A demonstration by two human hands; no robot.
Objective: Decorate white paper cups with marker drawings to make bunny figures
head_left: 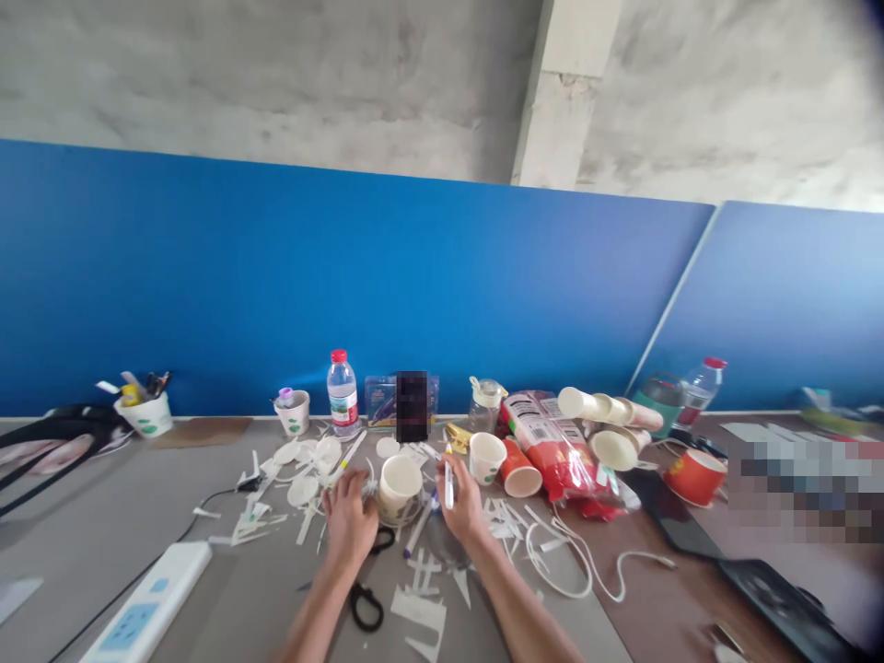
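Note:
My left hand (349, 520) lies on the grey table next to a white paper cup (400, 485), fingers curled against its left side. My right hand (461, 505) is closed round a white pen (448, 479) that points upward, just right of the cup. Black-handled scissors (366, 603) lie under my left wrist. White paper scraps and cut strips (421, 603) are scattered around both hands.
A water bottle (343, 393), paper cups (487, 457), an orange cup (519, 471), a red snack bag (552, 447) and stacked cups (611, 410) stand behind. A white power strip (148, 603) lies front left, a white cable (594, 571) right. A blue partition (345, 285) backs the table.

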